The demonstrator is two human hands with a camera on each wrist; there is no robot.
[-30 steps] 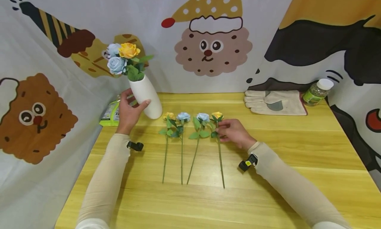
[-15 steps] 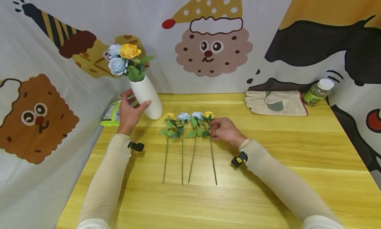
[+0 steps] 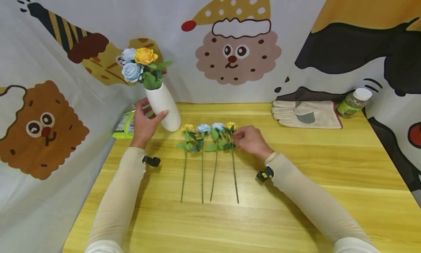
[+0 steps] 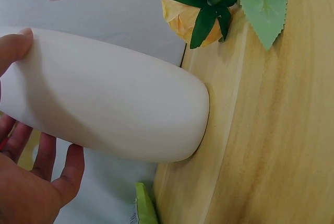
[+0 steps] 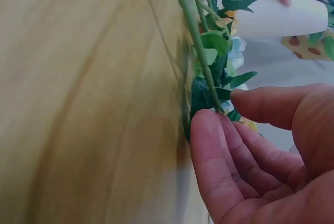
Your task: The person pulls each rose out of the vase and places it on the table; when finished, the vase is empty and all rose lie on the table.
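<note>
My left hand [image 3: 144, 125] grips the white vase [image 3: 164, 108], thumb on its near side, fingers around the left. The vase leans to the left and holds two blue roses [image 3: 132, 72] and one yellow rose [image 3: 146, 56]. In the left wrist view the vase's base [image 4: 172, 114] meets the table. With thumb and fingers, my right hand [image 3: 251, 140] pinches the rightmost yellow rose [image 3: 231, 126] near its leaves; its stem [image 5: 201, 51] runs between them in the right wrist view. To its left lie two blue roses [image 3: 217, 127] [image 3: 203, 128] and another yellow rose [image 3: 188, 128].
A green-and-white packet [image 3: 124, 125] lies behind my left hand, at the table's left edge. Pale work gloves [image 3: 307, 114] and a jar with a white lid [image 3: 353, 104] are at the back right. A patterned cloth [image 3: 184, 63] hangs behind the wooden table [image 3: 279, 216].
My right hand moved left with the rightmost yellow rose, and the blue rose beside it shifted left as well, closing the row up. The left hand and vase have stayed put.
</note>
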